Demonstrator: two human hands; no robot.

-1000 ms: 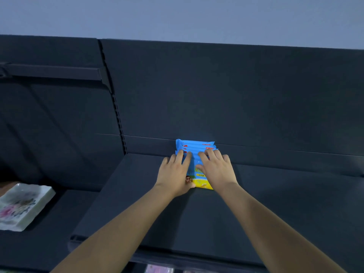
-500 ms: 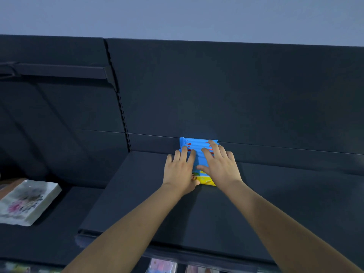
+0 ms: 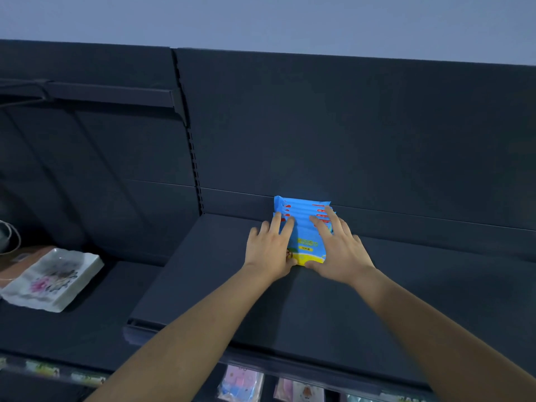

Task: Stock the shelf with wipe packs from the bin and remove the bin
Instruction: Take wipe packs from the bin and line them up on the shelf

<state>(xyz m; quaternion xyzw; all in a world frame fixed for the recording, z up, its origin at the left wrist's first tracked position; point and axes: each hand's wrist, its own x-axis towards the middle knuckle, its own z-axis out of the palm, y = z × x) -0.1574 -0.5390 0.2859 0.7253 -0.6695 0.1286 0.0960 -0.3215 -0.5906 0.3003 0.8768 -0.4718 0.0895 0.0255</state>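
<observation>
Wipe packs (image 3: pixel 304 227) stacked on dark shelf (image 3: pixel 290 309), flat under straight fingers of left hand (image 3: pixel 268 252) and right hand (image 3: pixel 339 252), thumbs at near edge.

We look down on a dark shelf (image 3: pixel 290 311) where a row of blue wipe packs (image 3: pixel 306 227) lies overlapped like shingles, the far end touching the dark back panel (image 3: pixel 348 134). The nearest pack shows a yellow lower edge. The left hand (image 3: pixel 268 252) lies flat on the left side of the row, fingers straight. The right hand (image 3: pixel 339 252) lies flat on the right side, its thumb along the near edge. On the lower neighbouring shelf (image 3: pixel 87 332) to the left we see a white square dish (image 3: pixel 52 278) with a floral print. Beneath the shelf's front edge hang small packets (image 3: pixel 240 384), blurred.
</observation>
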